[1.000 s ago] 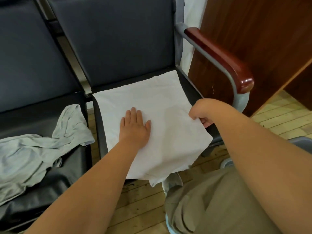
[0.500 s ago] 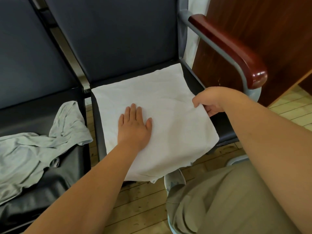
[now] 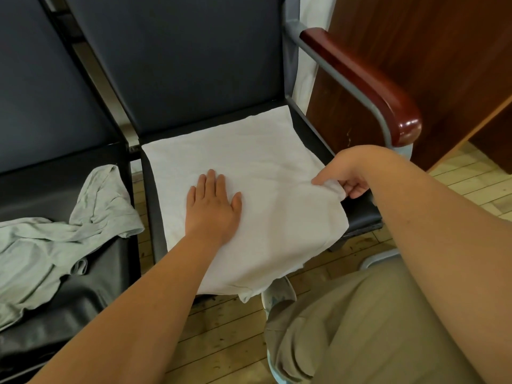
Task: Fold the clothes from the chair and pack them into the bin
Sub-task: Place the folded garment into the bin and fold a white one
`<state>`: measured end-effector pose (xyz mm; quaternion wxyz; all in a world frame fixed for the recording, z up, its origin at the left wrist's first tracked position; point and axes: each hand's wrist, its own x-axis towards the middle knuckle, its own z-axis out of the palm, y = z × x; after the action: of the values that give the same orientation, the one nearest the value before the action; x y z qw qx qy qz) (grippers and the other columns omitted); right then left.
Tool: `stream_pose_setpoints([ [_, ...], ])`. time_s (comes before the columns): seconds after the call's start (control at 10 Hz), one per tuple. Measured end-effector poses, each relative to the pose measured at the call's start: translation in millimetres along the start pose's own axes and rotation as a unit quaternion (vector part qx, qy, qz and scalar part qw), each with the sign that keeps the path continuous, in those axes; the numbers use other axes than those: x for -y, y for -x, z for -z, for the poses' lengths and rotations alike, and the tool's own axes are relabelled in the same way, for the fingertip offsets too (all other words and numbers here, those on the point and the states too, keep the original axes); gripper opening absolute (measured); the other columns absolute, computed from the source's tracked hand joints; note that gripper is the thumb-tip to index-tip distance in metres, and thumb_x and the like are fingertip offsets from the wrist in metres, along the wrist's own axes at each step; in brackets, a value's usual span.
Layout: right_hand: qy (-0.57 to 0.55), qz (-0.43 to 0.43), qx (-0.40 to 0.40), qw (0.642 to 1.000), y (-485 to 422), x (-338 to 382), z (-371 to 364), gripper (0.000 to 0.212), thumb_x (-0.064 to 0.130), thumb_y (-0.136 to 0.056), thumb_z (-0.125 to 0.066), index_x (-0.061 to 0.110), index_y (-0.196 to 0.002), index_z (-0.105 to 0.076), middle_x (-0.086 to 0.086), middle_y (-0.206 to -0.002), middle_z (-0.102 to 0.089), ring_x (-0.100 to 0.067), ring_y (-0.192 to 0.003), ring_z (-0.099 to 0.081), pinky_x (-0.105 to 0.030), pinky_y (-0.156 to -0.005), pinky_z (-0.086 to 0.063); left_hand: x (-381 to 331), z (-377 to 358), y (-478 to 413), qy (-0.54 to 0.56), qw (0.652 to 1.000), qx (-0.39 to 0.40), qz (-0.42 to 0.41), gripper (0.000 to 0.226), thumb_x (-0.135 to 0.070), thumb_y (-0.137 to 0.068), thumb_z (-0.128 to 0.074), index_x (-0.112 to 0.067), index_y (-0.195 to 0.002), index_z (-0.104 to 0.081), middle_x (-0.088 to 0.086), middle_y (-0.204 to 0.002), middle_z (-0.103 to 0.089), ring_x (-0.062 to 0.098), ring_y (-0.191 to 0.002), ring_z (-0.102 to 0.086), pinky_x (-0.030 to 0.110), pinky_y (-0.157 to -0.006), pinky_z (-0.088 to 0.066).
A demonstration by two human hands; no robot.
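White garment (image 3: 249,173) flat on chair seat (image 3: 357,214) | left hand (image 3: 212,206) spread flat on its middle | right hand (image 3: 346,176) pinching its right edge, lifted

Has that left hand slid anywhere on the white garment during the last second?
No. The left hand stays flat on the white garment, as far from the left edge of the chair seat as before.

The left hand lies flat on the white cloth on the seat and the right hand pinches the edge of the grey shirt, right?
No: the head view shows the right hand pinching the edge of that same white cloth. The grey shirt lies crumpled on the neighbouring seat, untouched. The left hand does lie flat on the cloth.
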<state>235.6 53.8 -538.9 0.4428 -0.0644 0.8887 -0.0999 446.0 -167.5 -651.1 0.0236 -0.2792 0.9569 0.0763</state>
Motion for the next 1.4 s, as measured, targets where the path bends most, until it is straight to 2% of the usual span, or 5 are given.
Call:
stream_pose_setpoints([
  [0.5, 0.115, -0.074, 0.044, 0.99, 33, -10, 8, 0.04, 0.042, -0.104, -0.067, 0.004, -0.092, -0.061, -0.005, -0.054, -0.064, -0.021, -0.067, -0.051, -0.033, -0.068, -0.045, 0, 1, 1, -0.004, 1.0, -0.002, -0.004, 0.078, -0.063, -0.106, -0.004, -0.017, -0.17, -0.006, 0.003, -0.178, 0.004, 0.023, -0.164, 0.006, 0.043, -0.133, 0.0],
  [0.8, 0.015, 0.038, -0.114, 0.993, 0, 10, 2, 0.061, 0.034, -0.11, -0.058, 0.004, -0.159, -0.037, -0.017, -0.134, -0.056, -0.028, -0.098, -0.058, -0.042, -0.102, -0.051, -1, -1, -1, -0.005, 1.0, -0.004, -0.002, 0.078, -0.062, -0.106, -0.005, -0.018, -0.17, -0.006, 0.003, -0.178, 0.005, 0.023, -0.164, 0.007, 0.043, -0.133, 0.001],
  [1.0, 0.015, 0.122, -0.228, 0.966, -47, 32, 4, 0.029, 0.035, -0.104, -0.058, 0.008, -0.092, -0.056, -0.012, -0.087, -0.057, -0.028, -0.076, -0.06, -0.037, -0.068, -0.05, 0, 8, -10, -0.033, 0.999, 0.022, -0.014, 0.075, -0.06, -0.107, -0.013, -0.015, -0.167, -0.016, 0.007, -0.177, -0.007, 0.029, -0.162, -0.007, 0.045, -0.131, -0.013],
  [1.2, -0.023, 0.123, -0.291, 0.948, -78, 76, 1, 0.042, 0.045, -0.102, -0.061, 0.007, -0.118, -0.055, -0.013, -0.113, -0.058, -0.031, -0.102, -0.06, -0.038, -0.082, -0.05, 11, 15, -40, -0.045, 0.994, -0.096, -0.04, 0.045, -0.055, -0.105, -0.034, -0.018, -0.119, -0.056, 0.004, -0.116, -0.051, 0.03, -0.103, -0.047, 0.044, -0.086, -0.041],
  [1.4, -0.072, 0.051, -0.326, 0.941, -105, 108, -3, 0.064, 0.034, -0.097, -0.058, 0.004, -0.152, -0.046, -0.019, -0.148, -0.049, -0.039, -0.131, -0.054, -0.048, -0.11, -0.049, 23, 0, -39, 0.057, 0.985, -0.161, -0.028, 0.03, -0.044, -0.1, -0.045, -0.022, -0.116, -0.057, -0.001, -0.116, -0.051, 0.024, -0.104, -0.047, 0.04, -0.091, -0.04],
])
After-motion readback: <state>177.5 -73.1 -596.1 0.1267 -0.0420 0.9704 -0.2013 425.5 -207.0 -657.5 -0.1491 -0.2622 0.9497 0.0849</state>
